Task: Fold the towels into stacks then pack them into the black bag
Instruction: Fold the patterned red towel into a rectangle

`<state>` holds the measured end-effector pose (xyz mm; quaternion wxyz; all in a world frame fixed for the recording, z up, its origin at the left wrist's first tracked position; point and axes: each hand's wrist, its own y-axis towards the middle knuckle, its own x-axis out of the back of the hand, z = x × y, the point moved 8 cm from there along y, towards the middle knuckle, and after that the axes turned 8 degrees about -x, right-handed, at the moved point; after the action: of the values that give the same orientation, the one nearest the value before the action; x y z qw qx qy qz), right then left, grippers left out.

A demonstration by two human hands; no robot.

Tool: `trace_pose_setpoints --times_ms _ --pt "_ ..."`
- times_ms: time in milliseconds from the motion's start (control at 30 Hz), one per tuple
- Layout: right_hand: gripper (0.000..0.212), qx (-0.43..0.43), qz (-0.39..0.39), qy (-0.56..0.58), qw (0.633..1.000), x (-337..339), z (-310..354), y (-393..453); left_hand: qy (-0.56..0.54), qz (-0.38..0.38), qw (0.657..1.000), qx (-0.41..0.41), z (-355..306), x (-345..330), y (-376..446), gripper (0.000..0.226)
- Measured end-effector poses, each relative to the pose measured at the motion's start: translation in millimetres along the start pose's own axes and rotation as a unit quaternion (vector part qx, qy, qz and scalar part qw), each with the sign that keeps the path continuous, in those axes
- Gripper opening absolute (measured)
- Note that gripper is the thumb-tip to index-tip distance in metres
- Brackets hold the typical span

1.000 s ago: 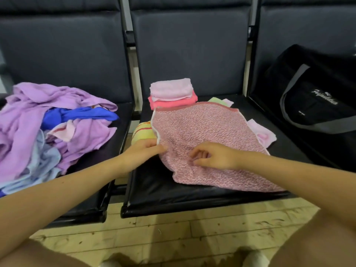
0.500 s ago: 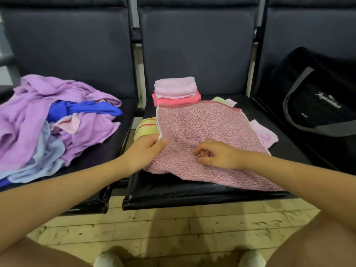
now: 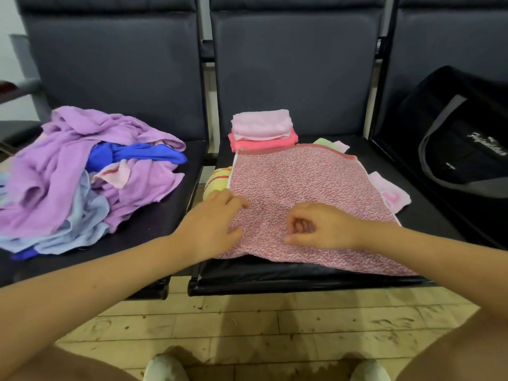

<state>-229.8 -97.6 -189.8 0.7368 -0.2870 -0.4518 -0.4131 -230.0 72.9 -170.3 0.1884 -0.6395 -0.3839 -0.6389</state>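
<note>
1. Fingers of my left hand (image 3: 217,215) lie fairly straight on the near-left part of the speckled pink towel (image 3: 305,199), pressing it flat; a second ago they were curled at its left edge, so this hand has slid inward onto the cloth.
2. My right hand (image 3: 316,229) sits curled on the towel's near middle, fingertips tucked under; it looks like a pinch of the weave, much as it was a moment back, though I cannot see the cloth between the tips.
3. I judge that I am smoothing and gathering for the next fold; this towel is spread, not yet folded.
4. It lies across the middle seat (image 3: 275,279), its near edge draped toward the seat's front lip. Its surface is nubby terry, red flecked on white, with a plain pink hem along the far side.
5. Behind it stands a folded stack (image 3: 262,132): pale pink fleece on brighter coral, soft-edged blocks.
6. A striped yellow towel (image 3: 217,180) peeks out at the left, a pale pink cloth (image 3: 393,192) at the right.
7. The unfolded heap (image 3: 82,171) of lilac, blue and pale blue fills the left seat, limp and crumpled.
8. The black bag (image 3: 461,138) slumps on the right seat, grey straps showing, nothing packed that I can see.
</note>
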Motion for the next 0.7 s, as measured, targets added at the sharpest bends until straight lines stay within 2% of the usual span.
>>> trace_pose_setpoints --times_ms 67,133,233,300,433,500,600,700 --pt "0.030 0.022 0.033 0.005 0.999 -7 13 -9 -0.039 0.012 0.997 -0.064 -20 -5 4 0.038" --pt "0.032 0.064 0.053 -0.060 0.995 -19 21 -16 -0.049 0.057 0.990 -0.117 -38 -23 4 0.032" --pt "0.016 0.095 0.047 -0.066 0.992 -22 21 -22 -0.026 0.114 0.979 -0.168 -49 -48 1 0.033" --pt "0.013 0.082 0.040 -0.047 0.995 -18 15 -25 -0.032 0.133 0.977 -0.163 -46 -53 3 0.041" --pt "0.019 0.034 -0.006 -0.005 0.999 -5 4 -25 0.031 0.107 0.983 -0.146 -42 -49 10 0.053" --pt "0.023 0.013 -0.043 0.022 0.999 5 2 -23 0.038 0.080 0.986 -0.141 -47 -44 16 0.049" --pt "0.029 -0.012 -0.089 0.020 0.996 18 -2 -19 -0.015 0.025 0.993 -0.113 -46 -28 30 0.027" --pt "0.027 -0.052 -0.067 -0.026 0.996 19 -11 -13 -0.080 -0.012 0.996 -0.035 -31 -14 45 0.021"
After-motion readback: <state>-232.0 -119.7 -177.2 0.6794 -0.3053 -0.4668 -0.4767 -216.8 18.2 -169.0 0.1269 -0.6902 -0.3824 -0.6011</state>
